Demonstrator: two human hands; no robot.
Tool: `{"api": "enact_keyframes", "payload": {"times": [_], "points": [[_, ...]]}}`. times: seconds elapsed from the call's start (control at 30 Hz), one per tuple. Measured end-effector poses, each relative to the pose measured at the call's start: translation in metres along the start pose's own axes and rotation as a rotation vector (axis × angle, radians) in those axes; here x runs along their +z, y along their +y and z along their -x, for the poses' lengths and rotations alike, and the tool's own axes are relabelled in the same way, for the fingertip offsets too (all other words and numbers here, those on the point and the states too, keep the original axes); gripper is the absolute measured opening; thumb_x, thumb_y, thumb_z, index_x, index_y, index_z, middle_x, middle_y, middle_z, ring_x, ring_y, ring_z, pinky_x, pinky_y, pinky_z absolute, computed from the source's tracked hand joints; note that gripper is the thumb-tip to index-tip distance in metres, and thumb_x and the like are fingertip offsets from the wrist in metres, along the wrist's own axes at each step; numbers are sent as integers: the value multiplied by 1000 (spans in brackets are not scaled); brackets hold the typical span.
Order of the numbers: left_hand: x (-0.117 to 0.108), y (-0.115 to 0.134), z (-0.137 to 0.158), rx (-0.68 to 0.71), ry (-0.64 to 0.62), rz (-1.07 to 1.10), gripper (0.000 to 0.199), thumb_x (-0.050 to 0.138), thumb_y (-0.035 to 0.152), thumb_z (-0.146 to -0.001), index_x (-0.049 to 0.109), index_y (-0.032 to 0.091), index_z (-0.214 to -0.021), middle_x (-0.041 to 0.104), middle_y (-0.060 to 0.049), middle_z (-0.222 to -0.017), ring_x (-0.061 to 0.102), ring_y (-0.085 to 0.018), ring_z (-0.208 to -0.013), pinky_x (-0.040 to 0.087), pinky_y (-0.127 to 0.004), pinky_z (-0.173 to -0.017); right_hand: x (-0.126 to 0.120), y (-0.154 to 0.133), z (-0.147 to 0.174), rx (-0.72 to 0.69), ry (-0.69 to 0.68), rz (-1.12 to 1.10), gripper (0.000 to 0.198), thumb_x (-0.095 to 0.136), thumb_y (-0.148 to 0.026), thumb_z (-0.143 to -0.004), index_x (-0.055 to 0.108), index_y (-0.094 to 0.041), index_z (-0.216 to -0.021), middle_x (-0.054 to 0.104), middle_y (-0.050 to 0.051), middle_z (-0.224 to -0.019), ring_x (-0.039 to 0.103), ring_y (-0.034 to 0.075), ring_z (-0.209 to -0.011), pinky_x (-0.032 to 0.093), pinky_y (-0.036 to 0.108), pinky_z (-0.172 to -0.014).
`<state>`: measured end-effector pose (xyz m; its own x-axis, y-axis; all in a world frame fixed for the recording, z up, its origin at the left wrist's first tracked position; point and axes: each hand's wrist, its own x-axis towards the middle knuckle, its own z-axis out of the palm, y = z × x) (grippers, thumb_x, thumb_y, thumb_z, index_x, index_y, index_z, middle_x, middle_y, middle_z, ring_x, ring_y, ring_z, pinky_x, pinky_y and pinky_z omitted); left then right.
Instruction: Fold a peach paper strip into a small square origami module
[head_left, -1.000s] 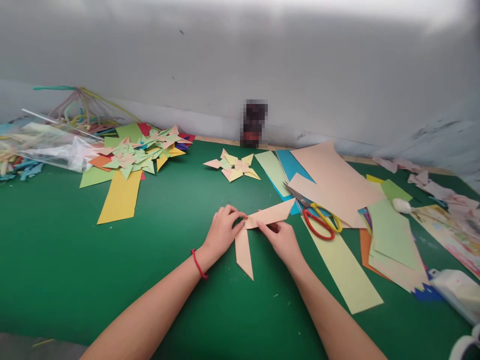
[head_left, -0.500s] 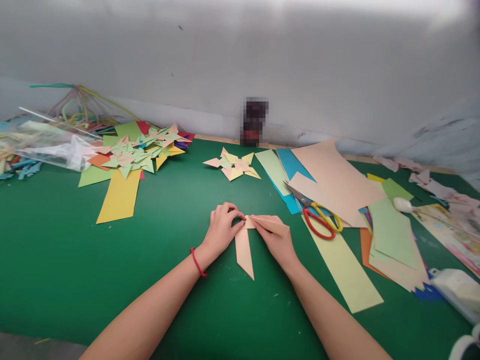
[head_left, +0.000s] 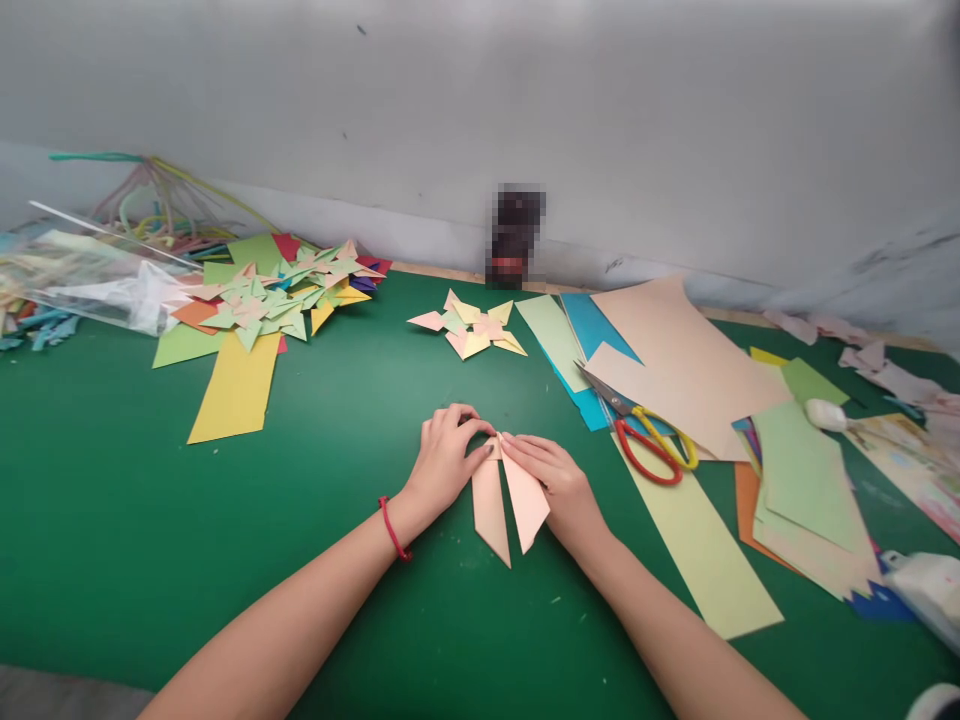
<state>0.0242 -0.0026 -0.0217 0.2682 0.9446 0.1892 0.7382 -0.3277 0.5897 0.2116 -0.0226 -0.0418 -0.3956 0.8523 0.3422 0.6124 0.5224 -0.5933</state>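
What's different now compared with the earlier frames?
The right flap of the peach paper strip, which pointed rightward, has swung down toward the person, beside the left flap. The right hand now rests its fingers on it. The left hand still holds the top; scissors and paper star stayed put.

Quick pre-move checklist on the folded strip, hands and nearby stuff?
1. Left hand on the strip: ok, fingertips at its top.
2. Right hand on the strip: ok, fingers laid over the right leg.
3. Legs parallel: not ok, gap widens toward their lower ends.
4. Crease sharp: cannot tell, too small and partly covered.
5. Scissors clear of both hands: ok, off to the right.
6. Paper star clear: ok, lies beyond the hands.
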Motion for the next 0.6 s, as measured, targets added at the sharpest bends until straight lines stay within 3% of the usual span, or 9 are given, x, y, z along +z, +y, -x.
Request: {"api": "enact_keyframes", "payload": {"times": [0.23,0.6], "points": [[-2,2,0,-2,-14,4,16,54,23,-81,58,25,-97,48,-3,-106,42,-20,-102,33,-36,-86,-3,4,0,-131,-38,148,42,41,-13,-88,45,-30,-127,54,1,-124,45,21,-118,45,41,-88],[-1,1,-1,4,-5,-17,22,56,21,-80,54,24,-101,49,-3,-106,43,-21,-102,35,-35,-84,-7,4,0,-136,-66,139,42,41,-14,-88,44,-28,-128,53,4,-125,45,22,-119,44,42,-89]]}}
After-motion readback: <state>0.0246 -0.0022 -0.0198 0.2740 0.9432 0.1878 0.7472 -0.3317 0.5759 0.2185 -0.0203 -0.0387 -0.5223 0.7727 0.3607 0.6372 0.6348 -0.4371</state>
